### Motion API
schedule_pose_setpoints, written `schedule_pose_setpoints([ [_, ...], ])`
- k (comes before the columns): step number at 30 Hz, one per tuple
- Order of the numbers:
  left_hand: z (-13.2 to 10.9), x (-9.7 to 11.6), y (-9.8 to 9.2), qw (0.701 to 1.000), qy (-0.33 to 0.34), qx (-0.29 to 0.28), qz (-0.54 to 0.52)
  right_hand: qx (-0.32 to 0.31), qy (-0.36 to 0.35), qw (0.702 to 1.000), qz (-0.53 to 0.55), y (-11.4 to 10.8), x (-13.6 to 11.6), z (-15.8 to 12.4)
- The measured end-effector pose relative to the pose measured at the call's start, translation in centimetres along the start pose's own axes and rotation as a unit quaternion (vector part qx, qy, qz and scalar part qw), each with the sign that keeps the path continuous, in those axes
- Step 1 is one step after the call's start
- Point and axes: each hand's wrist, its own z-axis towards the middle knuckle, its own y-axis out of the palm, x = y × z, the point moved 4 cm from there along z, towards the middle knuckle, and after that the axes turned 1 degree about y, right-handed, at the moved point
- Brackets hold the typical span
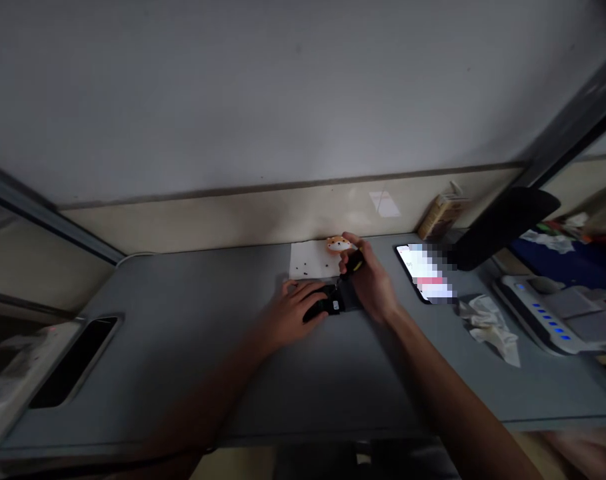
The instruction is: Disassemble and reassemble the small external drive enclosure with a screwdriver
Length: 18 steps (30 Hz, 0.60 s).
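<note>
- Surface: we saw a grey desk (183, 380) running along a cream wall panel (243, 223), with a dark slot (73, 363) near its left end.
- Items on it: we noted a sheet of white paper (307, 260) bearing small dark bits (304, 271), a smartphone (423, 270), a crumpled tissue (489, 327) and a device with blue lights (545, 313).
- Left hand (295, 310): we found the fingers lying close together, pressed over a black object (323, 309) with a white label.
- Right hand (369, 283): we saw thumb and fingers pinching a small black-and-yellow item (355, 262), just beside an orange dog-faced figure (339, 244) at the paper's edge.
- Hidden: the hands covered much of the black object, and we could not identify either it or the pinched item. The phone's screen was pixelated, and the room's right side lay cut off and dim.
</note>
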Motion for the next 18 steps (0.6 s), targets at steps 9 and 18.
schedule_pose_setpoints([
  [9,0.12,0.12,-0.18,1.000,0.001,-0.001,-0.004,0.011,-0.013,0.999,-0.038,-0.65,0.25,0.01],
  [18,0.21,0.17,-0.38,1.000,-0.011,-0.005,-0.020,-0.011,0.013,1.000,0.008,0.00,-0.31,-0.12],
])
